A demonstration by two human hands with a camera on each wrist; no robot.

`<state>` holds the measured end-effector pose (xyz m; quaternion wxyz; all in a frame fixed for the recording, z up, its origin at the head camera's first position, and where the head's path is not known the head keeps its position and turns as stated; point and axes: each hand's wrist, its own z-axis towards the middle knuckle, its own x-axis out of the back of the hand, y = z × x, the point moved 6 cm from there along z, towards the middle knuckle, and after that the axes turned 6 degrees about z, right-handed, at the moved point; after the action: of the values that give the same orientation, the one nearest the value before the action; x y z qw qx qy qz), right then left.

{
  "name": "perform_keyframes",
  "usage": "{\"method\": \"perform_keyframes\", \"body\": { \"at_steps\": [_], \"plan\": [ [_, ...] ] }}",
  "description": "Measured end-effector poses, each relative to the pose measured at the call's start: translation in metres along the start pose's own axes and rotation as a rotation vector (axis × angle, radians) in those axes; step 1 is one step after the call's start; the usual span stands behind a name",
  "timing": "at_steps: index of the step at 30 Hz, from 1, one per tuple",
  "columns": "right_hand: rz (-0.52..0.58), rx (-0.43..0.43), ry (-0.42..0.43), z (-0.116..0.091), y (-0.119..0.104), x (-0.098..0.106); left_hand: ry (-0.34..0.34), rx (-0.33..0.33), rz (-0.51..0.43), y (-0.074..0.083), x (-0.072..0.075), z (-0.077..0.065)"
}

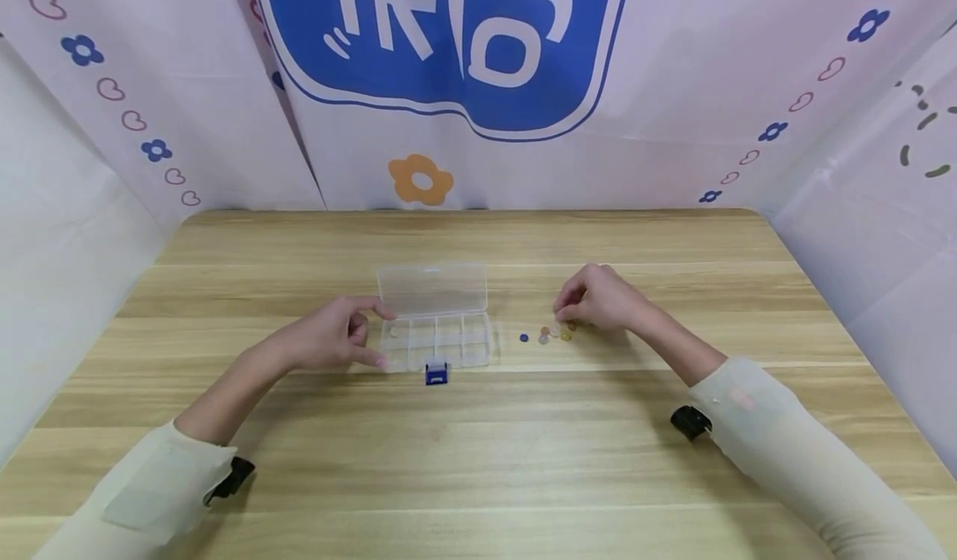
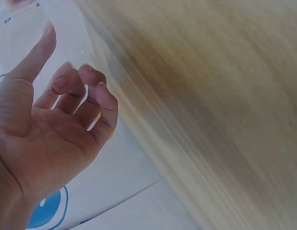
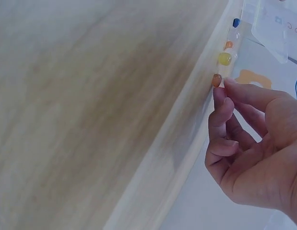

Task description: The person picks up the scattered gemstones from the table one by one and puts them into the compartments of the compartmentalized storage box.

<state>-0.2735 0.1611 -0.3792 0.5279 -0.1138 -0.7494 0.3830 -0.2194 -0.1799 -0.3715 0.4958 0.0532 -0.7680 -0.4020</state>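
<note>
A clear plastic compartment box (image 1: 437, 346) lies on the table with its lid (image 1: 434, 288) raised at the back and a blue latch (image 1: 437, 374) in front. My left hand (image 1: 329, 336) spans its left end, index fingertip at the back corner and thumb at the front corner. One small clear piece lies in the back left compartment. My right hand (image 1: 601, 298) pinches thumb and index fingertips together over several small beads; a pale bit shows at the fingertips. An orange-brown bead (image 3: 216, 80) lies right at those fingertips, with a yellow bead (image 3: 225, 59) and a blue bead (image 3: 236, 22) beyond.
The wood-grain table (image 1: 478, 460) reaches back to a white cloth (image 1: 673, 128) with a blue printed sign. An orange flower (image 1: 420, 179) is printed low on it. Black devices (image 1: 690, 422) sit under both pale sleeves.
</note>
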Motion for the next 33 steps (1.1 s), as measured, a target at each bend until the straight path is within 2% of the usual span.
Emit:
{"method": "perform_keyframes", "body": {
  "at_steps": [12, 18, 23, 33],
  "plan": [
    [0.012, 0.081, 0.078, -0.001, -0.009, 0.011, -0.004, 0.011, 0.008, -0.001, 0.001, 0.0],
    [0.029, 0.078, 0.074, -0.002, -0.012, 0.01, -0.006, 0.025, 0.011, -0.002, 0.001, 0.0],
    [0.044, 0.087, 0.067, -0.002, -0.017, 0.009, -0.007, 0.008, 0.015, 0.0, 0.001, -0.001],
    [0.053, 0.097, 0.077, -0.002, -0.023, 0.008, -0.004, 0.031, 0.076, 0.002, 0.002, 0.0]
  ]
}}
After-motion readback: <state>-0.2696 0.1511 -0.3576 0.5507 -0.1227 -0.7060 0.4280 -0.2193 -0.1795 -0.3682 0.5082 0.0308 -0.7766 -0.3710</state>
